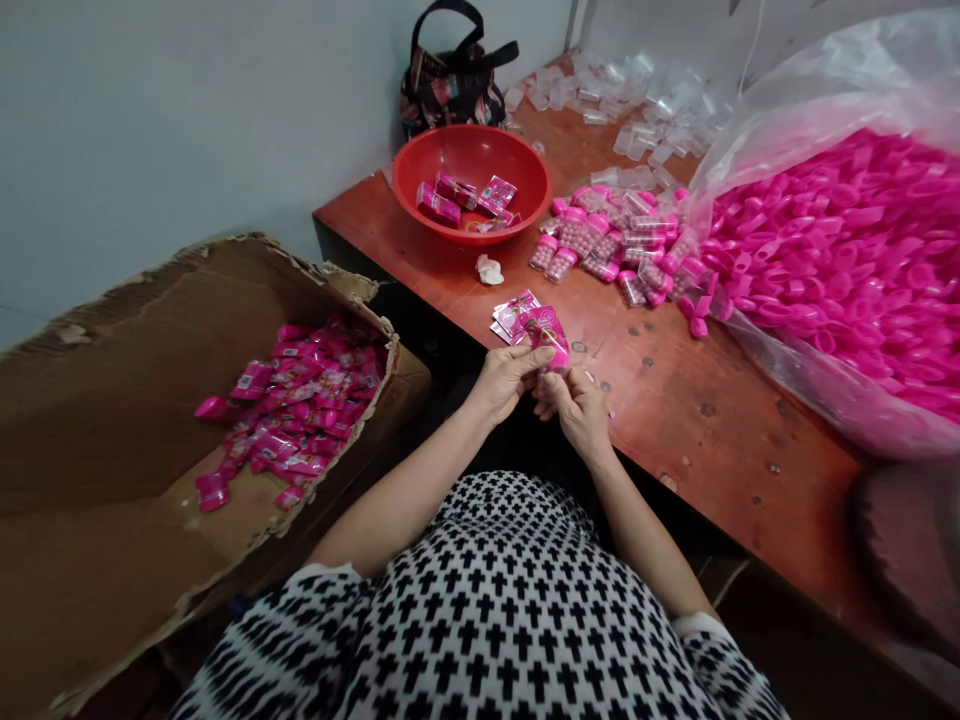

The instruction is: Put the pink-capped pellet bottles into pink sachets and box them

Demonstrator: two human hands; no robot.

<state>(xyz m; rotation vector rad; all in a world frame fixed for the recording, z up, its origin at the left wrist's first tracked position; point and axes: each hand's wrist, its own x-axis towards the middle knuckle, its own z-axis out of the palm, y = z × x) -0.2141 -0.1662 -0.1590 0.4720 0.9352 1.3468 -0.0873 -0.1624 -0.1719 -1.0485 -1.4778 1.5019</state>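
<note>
Both of my hands meet at the table's near edge. My left hand (507,382) is closed, its thumb pressing a pink printed wrapper (547,325) that stands up from the fingers. Just below the print, a bright pink piece, maybe a cap, shows between the hands. My right hand (579,408) is closed at the lower end of the same wrapper, and the fingers hide most of what is inside. Behind the left hand lies a small stack of flat printed wrappers (513,312). Beyond are pink-capped clear tubes of small pink balls (585,238).
A red bowl (409,185) holds bundles of wrappers. Clear empty tubes (637,135) lie at the back. On the right, a plastic bag spills pink caps (840,260). Finished-looking pink packs (307,385) fill part of a cardboard box (97,430) at left. A crumpled tissue (489,269) and handbag (454,95) are nearby.
</note>
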